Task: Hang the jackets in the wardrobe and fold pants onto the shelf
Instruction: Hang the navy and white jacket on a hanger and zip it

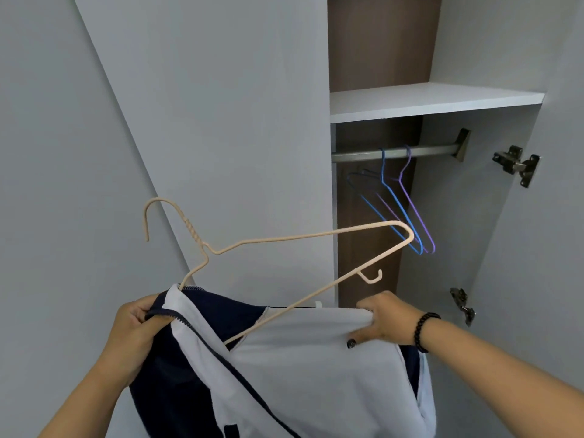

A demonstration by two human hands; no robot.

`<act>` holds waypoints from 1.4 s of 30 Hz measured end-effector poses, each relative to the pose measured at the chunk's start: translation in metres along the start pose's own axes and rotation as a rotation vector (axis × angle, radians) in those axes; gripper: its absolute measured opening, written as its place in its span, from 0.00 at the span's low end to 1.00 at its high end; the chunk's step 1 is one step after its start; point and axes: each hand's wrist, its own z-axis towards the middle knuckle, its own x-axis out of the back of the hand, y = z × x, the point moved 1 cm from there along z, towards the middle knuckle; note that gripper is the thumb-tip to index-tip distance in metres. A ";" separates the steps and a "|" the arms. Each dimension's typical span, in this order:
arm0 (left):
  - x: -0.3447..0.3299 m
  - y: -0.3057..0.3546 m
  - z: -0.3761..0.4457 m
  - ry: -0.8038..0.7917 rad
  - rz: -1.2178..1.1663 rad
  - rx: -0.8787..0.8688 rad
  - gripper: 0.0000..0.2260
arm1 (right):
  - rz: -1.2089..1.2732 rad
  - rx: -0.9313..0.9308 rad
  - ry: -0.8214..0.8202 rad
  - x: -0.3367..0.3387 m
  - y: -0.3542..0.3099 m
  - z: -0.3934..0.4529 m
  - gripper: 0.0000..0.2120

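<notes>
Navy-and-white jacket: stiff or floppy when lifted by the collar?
Likely floppy: the navy-and-white zip jacket sags between the left hand and right hand, folding over itself. Probably light, since a thin cream wire hanger partly inside it keeps its shape. Its loose fabric may slide off.

Two wire hangers (398,202) hang from the wardrobe rail (357,155).

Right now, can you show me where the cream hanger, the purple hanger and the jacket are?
cream hanger (284,238): head view, on its upper wire arm.
purple hanger (418,216): head view, on its sloping arm.
jacket (316,358): head view, on its white panel.
</notes>
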 end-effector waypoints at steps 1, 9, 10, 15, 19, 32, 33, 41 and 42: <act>0.003 -0.001 0.001 -0.008 0.006 0.002 0.24 | 0.024 -0.007 0.006 0.002 0.004 -0.001 0.21; 0.021 -0.017 0.000 0.055 0.011 0.101 0.22 | -0.124 -0.010 0.058 0.029 0.036 -0.005 0.14; 0.022 -0.018 -0.001 0.069 0.014 0.109 0.21 | -0.140 0.017 0.088 0.032 0.038 -0.004 0.11; 0.029 -0.019 -0.004 0.122 0.032 0.124 0.14 | -0.231 0.111 0.293 0.040 0.042 0.001 0.02; 0.035 -0.014 -0.008 0.137 0.051 0.128 0.14 | -0.211 0.087 0.439 0.041 0.040 0.005 0.06; -0.001 -0.009 -0.028 0.049 0.328 0.031 0.18 | 0.548 -0.389 0.530 0.068 -0.010 0.017 0.07; -0.003 -0.009 -0.028 0.050 0.338 0.019 0.17 | 0.506 -0.392 0.541 0.072 -0.016 0.015 0.07; -0.018 -0.014 -0.023 0.056 0.521 0.003 0.09 | -0.304 -0.206 0.649 0.084 -0.048 -0.011 0.04; -0.020 -0.013 -0.023 0.061 0.535 0.005 0.09 | -0.362 -0.188 0.643 0.082 -0.051 -0.013 0.06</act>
